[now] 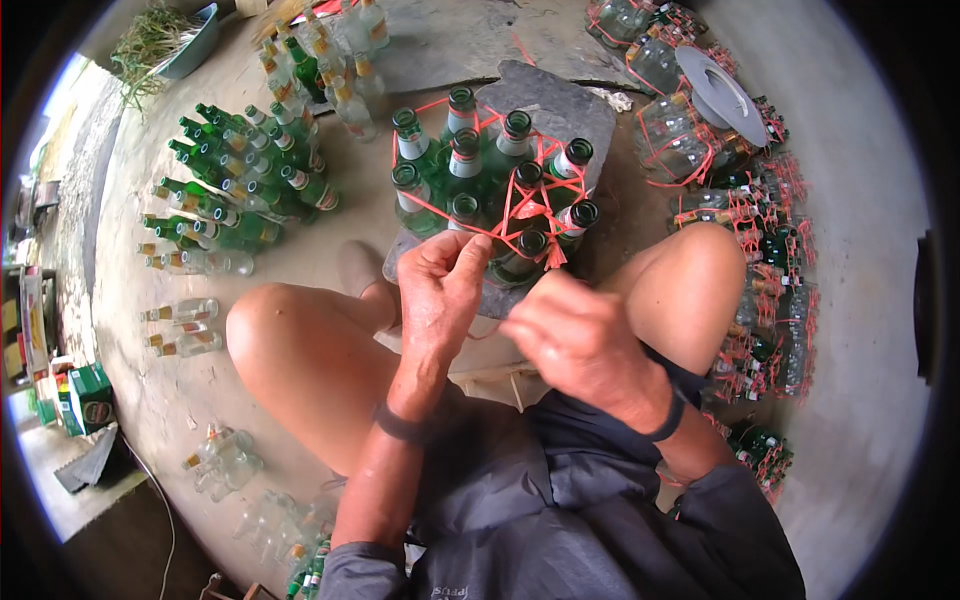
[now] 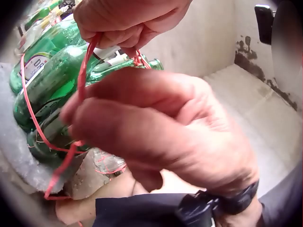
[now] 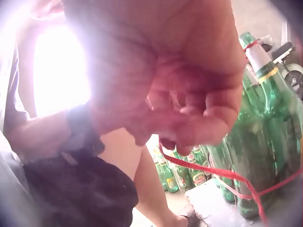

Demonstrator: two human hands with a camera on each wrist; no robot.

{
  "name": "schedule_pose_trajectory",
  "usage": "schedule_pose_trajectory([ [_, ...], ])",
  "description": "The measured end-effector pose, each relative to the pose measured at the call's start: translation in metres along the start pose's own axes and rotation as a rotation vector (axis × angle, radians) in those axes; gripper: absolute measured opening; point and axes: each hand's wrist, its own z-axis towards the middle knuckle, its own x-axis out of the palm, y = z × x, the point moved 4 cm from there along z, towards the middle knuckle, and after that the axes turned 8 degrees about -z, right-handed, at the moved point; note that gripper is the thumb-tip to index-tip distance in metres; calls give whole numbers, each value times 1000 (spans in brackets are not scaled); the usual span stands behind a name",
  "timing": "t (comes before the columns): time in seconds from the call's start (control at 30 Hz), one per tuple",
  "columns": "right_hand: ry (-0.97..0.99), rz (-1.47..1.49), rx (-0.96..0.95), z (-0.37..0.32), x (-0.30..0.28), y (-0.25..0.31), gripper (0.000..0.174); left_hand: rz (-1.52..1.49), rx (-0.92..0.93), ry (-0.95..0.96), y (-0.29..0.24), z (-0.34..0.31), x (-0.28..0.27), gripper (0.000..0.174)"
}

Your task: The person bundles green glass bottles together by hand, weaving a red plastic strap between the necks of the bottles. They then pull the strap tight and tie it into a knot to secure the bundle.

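Several green glass bottles (image 1: pixel 464 160) stand bunched together in front of the person, with red plastic string (image 1: pixel 520 205) laced around their necks and knotted in a tuft at the near right. Another loop of string circles the bottle bodies lower down in the left wrist view. The left hand (image 1: pixel 440 290) pinches string between thumb and fingers at the near edge of the bunch. Just to its right, the right hand (image 1: pixel 575 335) is blurred; in the left wrist view its thumb and fingers pinch a strand (image 2: pixel 84 71) running up to the left hand.
A grey stone slab (image 1: pixel 592 120) lies under the bunch, between the knees. Loose green bottles (image 1: pixel 250 160) and clear bottles (image 1: pixel 185 325) stand on the floor at left. String-tied bundles (image 1: pixel 670 135) line the right side, a grey disc-shaped lid (image 1: pixel 715 90) on top.
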Motion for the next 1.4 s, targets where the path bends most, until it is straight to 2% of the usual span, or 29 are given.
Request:
schedule_pose_trajectory([
  [0.03,-141,-3,-23,7,-9,-6,32,19,-15,4,-4,-1,1,23],
  [0.1,-278,-202,-19,27,-31,-11,34,39,-30,9,-5,-2,1,23],
  [0.2,-233,-292,21,38,-29,-30,35,76,-55,17,-3,0,-1,24],
  [0.37,-247,-256,2,41,-22,-33,33,155,50,-20,-12,-2,-1,25],
  [0.5,-251,-257,17,40,-21,-32,31,142,47,-45,-13,-3,-4,25],
  [0.57,-246,-259,24,40,-22,-32,31,237,103,-42,-18,-4,-5,24],
  [0.9,-223,-260,41,42,-23,-31,35,318,96,-32,-28,-10,-9,20],
  [1.03,-216,-239,48,41,-22,-32,38,437,163,3,-41,-11,-7,17],
  [1.13,-267,-264,-18,43,-24,-28,38,548,218,46,-47,-7,-8,14],
  [1.2,-235,-243,-52,44,-22,-29,32,606,258,74,-54,-4,-7,12],
  [1.27,-224,-233,-46,44,-21,-29,29,732,406,117,-71,-3,1,5],
  [1.4,-209,-212,-45,45,-20,-31,23,879,479,223,-87,7,6,8],
])
